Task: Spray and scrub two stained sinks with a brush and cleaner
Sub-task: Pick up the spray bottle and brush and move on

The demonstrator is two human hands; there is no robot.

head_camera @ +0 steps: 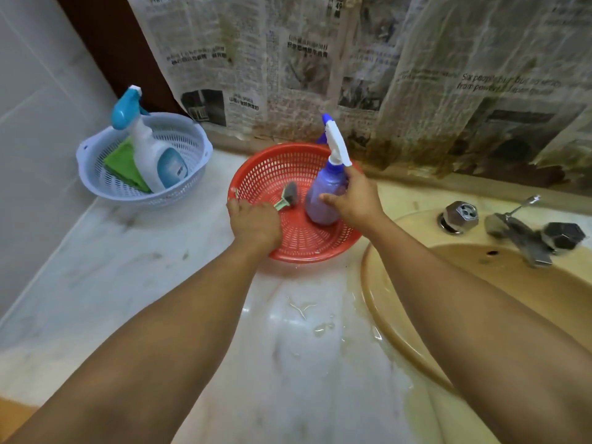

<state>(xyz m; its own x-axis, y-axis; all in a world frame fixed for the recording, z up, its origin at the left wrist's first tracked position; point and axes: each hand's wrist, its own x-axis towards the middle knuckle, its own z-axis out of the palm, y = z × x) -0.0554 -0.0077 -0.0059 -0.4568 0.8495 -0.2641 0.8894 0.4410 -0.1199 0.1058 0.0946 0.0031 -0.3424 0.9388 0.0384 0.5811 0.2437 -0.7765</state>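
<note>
My left hand (254,225) grips the green-handled brush (287,195), my right hand (355,203) the purple plastic spray bottle (323,200); the beige ceramic sink (365,278) at three o'clock seems unscrubbed.

The red basket (262,174) is slotted all over; in it my purple spray bottle (323,200) has a white trigger with a blue tip, and my brush (286,197) is green-handled, grey-headed. At the back left corner of the marbled white worktop (128,283): a pale blue basket (192,136), a green cloth (123,165).
</note>
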